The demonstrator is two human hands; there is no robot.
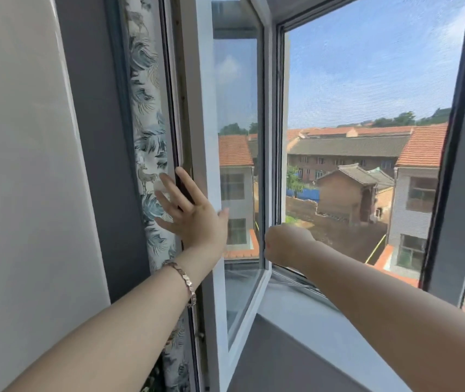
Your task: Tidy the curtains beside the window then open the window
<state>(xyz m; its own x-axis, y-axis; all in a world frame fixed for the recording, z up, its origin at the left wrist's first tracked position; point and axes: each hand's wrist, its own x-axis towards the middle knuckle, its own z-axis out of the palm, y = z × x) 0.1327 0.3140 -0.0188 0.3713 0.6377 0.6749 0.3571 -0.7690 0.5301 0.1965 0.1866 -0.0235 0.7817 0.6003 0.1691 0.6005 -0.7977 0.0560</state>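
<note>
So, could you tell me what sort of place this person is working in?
Probably an upstairs room of a home: a leaf-patterned curtain hangs beside a white casement window swung inward, and the insect screen looks down onto tiled rooftops.

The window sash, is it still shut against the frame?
No, the white window sash is swung inward, away from the frame, with the right hand closed at its edge.

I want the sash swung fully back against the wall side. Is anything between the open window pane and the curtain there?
Yes: the left hand lies spread between the white-framed window sash and the leaf-patterned curtain, fingers on the curtain's edge. The right hand is at the sash's outer edge.
</note>
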